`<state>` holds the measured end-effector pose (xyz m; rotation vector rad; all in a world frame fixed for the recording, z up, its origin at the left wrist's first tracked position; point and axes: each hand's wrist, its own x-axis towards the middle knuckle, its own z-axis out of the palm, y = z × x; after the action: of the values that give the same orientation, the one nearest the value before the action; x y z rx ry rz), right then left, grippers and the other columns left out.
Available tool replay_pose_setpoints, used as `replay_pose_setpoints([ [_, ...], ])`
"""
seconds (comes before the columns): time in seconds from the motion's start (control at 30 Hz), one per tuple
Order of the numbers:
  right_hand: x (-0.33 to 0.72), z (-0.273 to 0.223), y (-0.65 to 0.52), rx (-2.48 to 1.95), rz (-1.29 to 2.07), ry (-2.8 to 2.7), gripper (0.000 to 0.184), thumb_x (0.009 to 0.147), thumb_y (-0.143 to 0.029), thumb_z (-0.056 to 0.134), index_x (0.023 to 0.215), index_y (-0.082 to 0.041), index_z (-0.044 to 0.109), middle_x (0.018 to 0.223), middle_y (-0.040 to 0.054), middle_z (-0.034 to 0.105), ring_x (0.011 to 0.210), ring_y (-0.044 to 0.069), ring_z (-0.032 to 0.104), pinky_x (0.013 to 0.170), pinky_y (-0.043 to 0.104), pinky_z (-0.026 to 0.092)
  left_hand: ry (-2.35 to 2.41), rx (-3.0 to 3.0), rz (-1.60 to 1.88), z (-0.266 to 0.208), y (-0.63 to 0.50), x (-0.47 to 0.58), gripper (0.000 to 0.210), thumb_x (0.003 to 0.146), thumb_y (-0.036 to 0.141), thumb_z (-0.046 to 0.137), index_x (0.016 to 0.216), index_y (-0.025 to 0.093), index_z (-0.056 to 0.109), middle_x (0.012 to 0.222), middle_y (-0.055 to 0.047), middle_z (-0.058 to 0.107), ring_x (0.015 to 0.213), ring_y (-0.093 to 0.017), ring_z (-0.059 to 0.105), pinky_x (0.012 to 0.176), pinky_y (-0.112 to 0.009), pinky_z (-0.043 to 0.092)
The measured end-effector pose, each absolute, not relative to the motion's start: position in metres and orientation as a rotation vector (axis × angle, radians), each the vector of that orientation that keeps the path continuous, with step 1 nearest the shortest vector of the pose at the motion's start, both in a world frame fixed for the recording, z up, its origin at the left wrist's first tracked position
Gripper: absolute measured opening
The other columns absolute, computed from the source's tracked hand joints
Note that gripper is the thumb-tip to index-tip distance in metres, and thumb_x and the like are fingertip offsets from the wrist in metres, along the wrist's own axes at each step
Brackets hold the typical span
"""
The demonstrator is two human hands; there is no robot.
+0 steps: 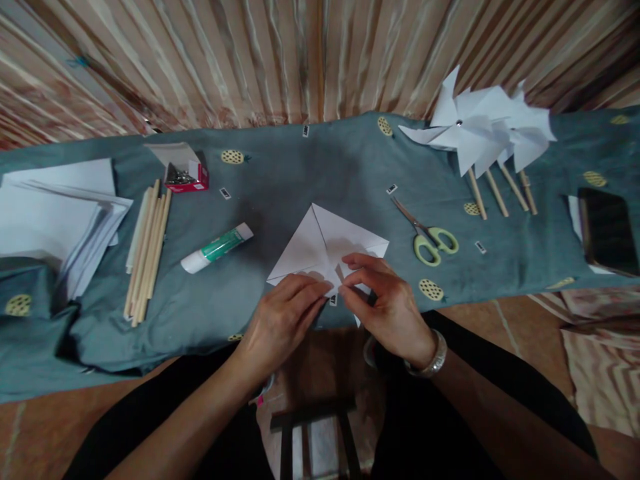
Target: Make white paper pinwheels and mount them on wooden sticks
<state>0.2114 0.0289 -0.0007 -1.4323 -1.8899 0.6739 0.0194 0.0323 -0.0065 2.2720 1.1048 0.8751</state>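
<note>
A white paper square (345,230) with creases and cut slits lies at the near edge of the cloth-covered table, between my two hands. My left hand (285,313) rests on its lower left part, fingers pressed together with the tips on the paper. My right hand (385,303) pinches a flap of the paper near its middle between thumb and forefinger. A pair of green-handled scissors (427,237) lies to the right of the paper, slightly spread. On the left a glue stick (220,248) with a green label lies on its side.
Wooden sticks (147,253) lie left of the glue stick, below a small open red box (187,177) of metal fasteners. White paper sheets (50,207) are stacked far left. Several finished paper pinwheels (480,127) lie back right; a dark phone (607,230) sits at far right.
</note>
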Motion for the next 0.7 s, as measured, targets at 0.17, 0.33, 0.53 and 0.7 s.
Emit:
replay_pose_setpoints([
  [0.17, 0.2118, -0.0005, 0.0278, -1.441, 0.585, -1.954, 0.006, 0.086, -0.018, 0.059, 0.081, -0.021, 0.062, 0.112, 0.0106, 0.066, 0.108, 0.025, 0.061, 0.094, 0.045, 0.05, 1.124, 2.274, 0.878, -0.0067, 0.035, 0.0207, 0.019, 0.091, 0.015, 0.055, 0.107, 0.014, 0.066, 0.092, -0.007, 0.067, 0.088, -0.015, 0.066, 0.077, -0.029, 0.058],
  [0.33, 0.2131, -0.0019, 0.0267, -1.438, 0.535, -1.977, 0.004, 0.088, -0.021, 0.059, 0.091, -0.02, 0.061, 0.113, 0.0106, 0.066, 0.108, 0.025, 0.06, 0.095, 0.045, 0.049, 1.136, 2.256, 0.85, -0.0075, 0.0366, 0.0223, 0.02, 0.092, 0.016, 0.054, 0.108, 0.014, 0.067, 0.093, -0.007, 0.067, 0.089, -0.015, 0.066, 0.078, -0.03, 0.058],
  [0.53, 0.213, -0.0011, 0.0264, -1.443, 0.518, -1.979, 0.007, 0.089, -0.02, 0.055, 0.091, -0.022, 0.061, 0.113, 0.0088, 0.065, 0.108, 0.024, 0.06, 0.096, 0.044, 0.049, 1.133, 2.246, 0.809, -0.0081, 0.0394, 0.0215, 0.021, 0.092, 0.018, 0.054, 0.109, 0.015, 0.067, 0.095, -0.007, 0.067, 0.09, -0.016, 0.066, 0.079, -0.031, 0.058],
  [0.7, 0.2137, -0.0007, 0.0259, -1.436, 0.531, -1.989, 0.011, 0.091, -0.02, 0.051, 0.092, -0.022, 0.062, 0.114, 0.0081, 0.065, 0.109, 0.024, 0.058, 0.097, 0.044, 0.049, 1.122, 2.245, 0.788, -0.0075, 0.0421, 0.0216, 0.022, 0.093, 0.02, 0.052, 0.11, 0.016, 0.067, 0.096, -0.007, 0.066, 0.091, -0.016, 0.066, 0.08, -0.031, 0.058],
])
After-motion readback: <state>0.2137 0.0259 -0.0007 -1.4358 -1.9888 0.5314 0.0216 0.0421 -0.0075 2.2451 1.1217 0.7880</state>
